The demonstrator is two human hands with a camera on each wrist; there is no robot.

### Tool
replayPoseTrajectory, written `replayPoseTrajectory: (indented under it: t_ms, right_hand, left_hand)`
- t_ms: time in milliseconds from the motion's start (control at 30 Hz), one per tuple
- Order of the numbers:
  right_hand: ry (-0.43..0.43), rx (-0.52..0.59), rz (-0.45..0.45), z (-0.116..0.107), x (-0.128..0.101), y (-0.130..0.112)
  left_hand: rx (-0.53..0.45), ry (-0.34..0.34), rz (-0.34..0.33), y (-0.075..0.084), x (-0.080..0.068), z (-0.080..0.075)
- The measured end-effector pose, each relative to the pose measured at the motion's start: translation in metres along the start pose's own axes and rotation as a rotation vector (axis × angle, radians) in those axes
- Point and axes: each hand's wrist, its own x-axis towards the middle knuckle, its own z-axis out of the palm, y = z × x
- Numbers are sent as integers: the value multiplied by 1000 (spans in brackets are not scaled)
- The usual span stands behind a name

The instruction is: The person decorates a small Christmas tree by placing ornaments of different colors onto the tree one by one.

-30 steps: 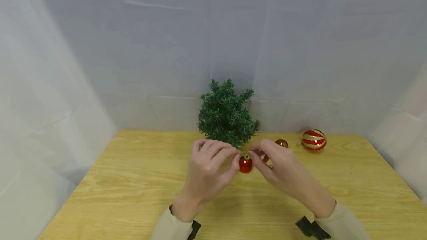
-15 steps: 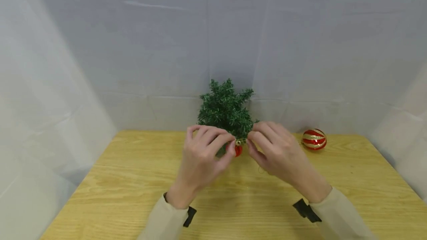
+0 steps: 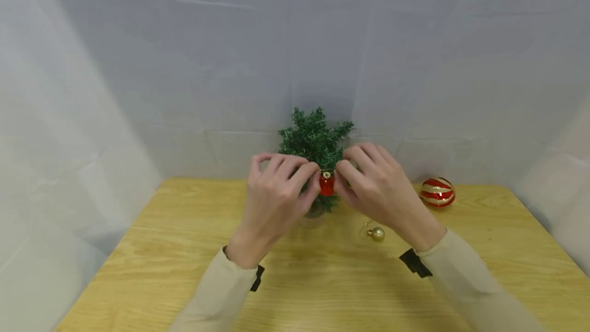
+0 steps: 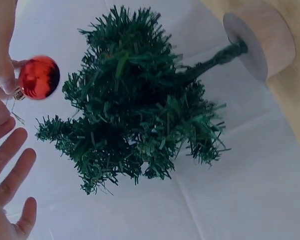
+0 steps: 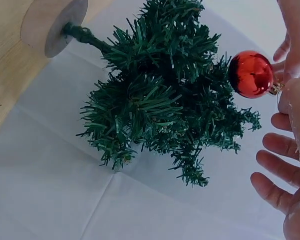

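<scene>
A shiny red Christmas bauble (image 3: 327, 185) with a gold cap hangs between my hands in the head view, in front of the small green artificial tree (image 3: 313, 135). On its left my left hand (image 3: 278, 188) pinches the hanging string between thumb and forefinger. From the other side my right hand (image 3: 375, 183) pinches the string in the same way. Both wrist views have the bauble (image 4: 39, 77) beside the tree's branches, apart from them. The tree's round wooden base (image 5: 52, 25) stands on the table; the hands partly cover the tree in the head view.
On the table (image 3: 193, 250), a small gold bauble (image 3: 377, 234) with a string loop lies in front of the right hand. A larger red and gold striped bauble (image 3: 438, 192) lies at the back right. White cloth (image 3: 230, 65) hangs behind the table.
Both hands have moved forward and slightly left with the red bauble, to in front of the tree. The gold bauble has come into view; a bronze-coloured one is now hidden behind the right hand.
</scene>
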Motion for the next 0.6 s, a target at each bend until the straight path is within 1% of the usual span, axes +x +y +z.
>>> replayPoseTrajectory:
  t_ms: [133, 267, 400, 600]
  right_hand:
    - [-6, 28, 12, 4, 8, 5]
    - [-9, 18, -6, 6, 17, 12]
    - [-9, 19, -8, 9, 26, 20]
    - [-35, 97, 59, 14, 32, 29]
  left_hand:
    - [24, -4, -22, -4, 5, 1]
    - [27, -5, -36, -6, 10, 3]
    - [-11, -17, -68, -10, 16, 7]
    - [-77, -40, -152, -15, 22, 11]
